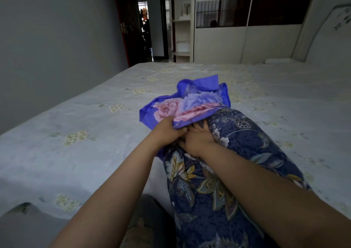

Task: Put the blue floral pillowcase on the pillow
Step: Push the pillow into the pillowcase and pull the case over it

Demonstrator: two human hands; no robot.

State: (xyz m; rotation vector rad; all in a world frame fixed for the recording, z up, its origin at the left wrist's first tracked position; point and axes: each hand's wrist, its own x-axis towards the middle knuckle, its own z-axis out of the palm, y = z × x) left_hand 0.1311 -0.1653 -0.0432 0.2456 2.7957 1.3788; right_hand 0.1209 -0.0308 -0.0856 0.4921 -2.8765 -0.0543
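I am looking down over a wide bed with a pale sheet printed with small cream flower sprigs (95,126), which carries everything I handle. Beyond its far edge stand a cream sliding-door wardrobe with a dark glass band (247,29) and an open dark doorway (144,23); a white curved headboard with a leaf print (326,31) rises at the bed's far right corner.

Across the near right part of the bed, running from the near edge toward the middle, lies the long pillow in a dark navy cover with gold and grey leaves (218,181). Over its far end sits the bright blue floral pillowcase with large pink and lilac roses (188,103), bunched up and only capping the tip, so most of the pillow is not yet covered.

My left hand (167,131) grips the pillowcase's open hem, fingers curled around the cloth; I judge this is to hold the mouth open and draw it toward me. My right hand (197,139) lies on the pillow just beside the left, fingers spread and tucked under the hem; it seems to press the pillow down and feed it inward, but I cannot tell whether those fingers pinch any fabric.

I see no brand, label or readable writing on the fabrics; pale marks on the dark door beside the doorway are too blurred to read.
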